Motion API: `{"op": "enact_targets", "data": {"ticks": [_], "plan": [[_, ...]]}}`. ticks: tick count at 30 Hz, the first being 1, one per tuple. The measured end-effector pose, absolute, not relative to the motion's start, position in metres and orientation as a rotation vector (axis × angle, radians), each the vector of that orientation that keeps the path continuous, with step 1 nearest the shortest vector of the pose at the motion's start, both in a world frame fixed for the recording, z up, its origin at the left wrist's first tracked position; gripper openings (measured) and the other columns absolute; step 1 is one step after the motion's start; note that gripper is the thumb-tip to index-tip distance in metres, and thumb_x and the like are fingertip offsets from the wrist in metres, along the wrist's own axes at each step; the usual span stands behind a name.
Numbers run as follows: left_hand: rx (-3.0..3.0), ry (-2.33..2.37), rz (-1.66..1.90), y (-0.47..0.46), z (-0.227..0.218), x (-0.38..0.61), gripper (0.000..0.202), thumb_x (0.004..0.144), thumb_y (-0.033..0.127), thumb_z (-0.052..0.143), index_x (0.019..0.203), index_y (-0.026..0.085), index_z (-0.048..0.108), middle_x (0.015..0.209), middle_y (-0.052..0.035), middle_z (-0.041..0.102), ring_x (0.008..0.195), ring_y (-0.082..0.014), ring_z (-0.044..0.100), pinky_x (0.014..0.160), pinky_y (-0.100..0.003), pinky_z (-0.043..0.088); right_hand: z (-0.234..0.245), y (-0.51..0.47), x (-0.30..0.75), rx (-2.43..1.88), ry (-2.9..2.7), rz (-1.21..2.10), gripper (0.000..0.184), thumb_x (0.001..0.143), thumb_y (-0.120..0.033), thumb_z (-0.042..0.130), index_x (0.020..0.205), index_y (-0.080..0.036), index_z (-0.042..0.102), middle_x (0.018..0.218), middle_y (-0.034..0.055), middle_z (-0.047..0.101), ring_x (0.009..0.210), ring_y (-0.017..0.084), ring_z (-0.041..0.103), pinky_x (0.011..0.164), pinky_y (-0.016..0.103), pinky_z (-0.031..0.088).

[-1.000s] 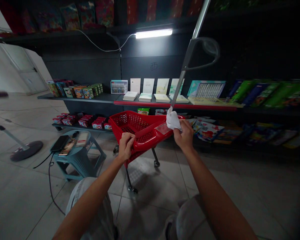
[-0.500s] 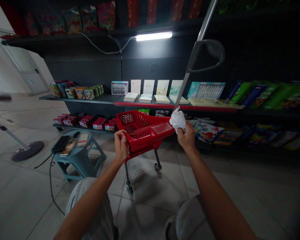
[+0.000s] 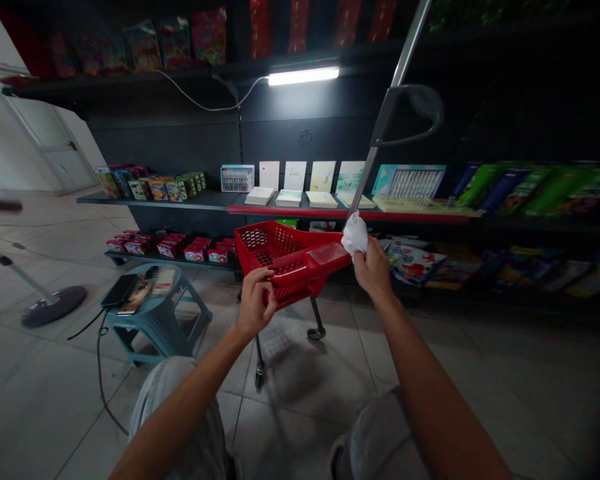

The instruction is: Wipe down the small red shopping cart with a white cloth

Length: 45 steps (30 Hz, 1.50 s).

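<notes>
A small red plastic shopping cart [image 3: 275, 275] with a perforated basket stands in front of me on grey legs with casters. My left hand [image 3: 255, 303] grips its near rim, fingers curled over the edge. In my right hand [image 3: 373, 267] is a crumpled white cloth [image 3: 355, 233], pinched and pressed at the cart's right end. Just behind the cloth a metal pole [image 3: 367, 167] rises at a slant, with a grey loop handle [image 3: 434, 123] higher up. A clear label panel [image 3: 327, 253] sits on the rim between my hands.
Left of the cart, a blue stool [image 3: 157, 323] carries a black device and phone-like items, with a cable hanging down. Behind stand dark shelves [image 3: 165, 143] with booklets, boxes and snack bags. A round-based stand [image 3: 55, 305] is at far left. My knees flank the floor below.
My left hand has slid right along the near rim from the cart's left corner. The cloth in my right hand has shifted slightly. The cart has turned or tilted a little.
</notes>
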<state>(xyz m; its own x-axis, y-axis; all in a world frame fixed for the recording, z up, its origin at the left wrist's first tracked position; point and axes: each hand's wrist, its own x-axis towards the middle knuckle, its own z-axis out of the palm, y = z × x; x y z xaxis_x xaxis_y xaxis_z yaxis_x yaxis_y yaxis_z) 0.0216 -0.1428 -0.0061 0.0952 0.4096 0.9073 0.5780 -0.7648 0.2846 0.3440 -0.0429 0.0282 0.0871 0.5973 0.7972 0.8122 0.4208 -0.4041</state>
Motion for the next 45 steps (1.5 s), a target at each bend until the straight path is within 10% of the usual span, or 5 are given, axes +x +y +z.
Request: {"op": "enact_targets", "data": {"ticks": [22,45], "plan": [[-2.219,-0.871,-1.808,-0.152,-0.002,0.026,0.011,0.102,0.03,0.038,0.098,0.023,0.044,0.121,-0.0122,0.062,0.119,-0.0237,0.059,0.104,-0.051,0.049,0.041,-0.069,0.342,-1.172,-1.614,-0.254,0.026,0.082,-0.025,0.048,0.104,-0.018,0.061,0.1,0.0143,0.066,0.096,0.031,0.061,0.09,0.045,0.051],[-2.314,-0.769,-1.676,-0.148,0.012,0.007,0.016,0.083,0.011,0.054,0.092,0.024,0.049,0.112,-0.0087,0.073,0.109,-0.0223,0.067,0.097,-0.047,0.054,0.04,-0.08,0.328,-1.266,-1.487,-0.257,0.03,0.081,-0.027,0.046,0.101,-0.016,0.064,0.097,0.0154,0.067,0.097,0.032,0.062,0.09,0.047,0.051]]}}
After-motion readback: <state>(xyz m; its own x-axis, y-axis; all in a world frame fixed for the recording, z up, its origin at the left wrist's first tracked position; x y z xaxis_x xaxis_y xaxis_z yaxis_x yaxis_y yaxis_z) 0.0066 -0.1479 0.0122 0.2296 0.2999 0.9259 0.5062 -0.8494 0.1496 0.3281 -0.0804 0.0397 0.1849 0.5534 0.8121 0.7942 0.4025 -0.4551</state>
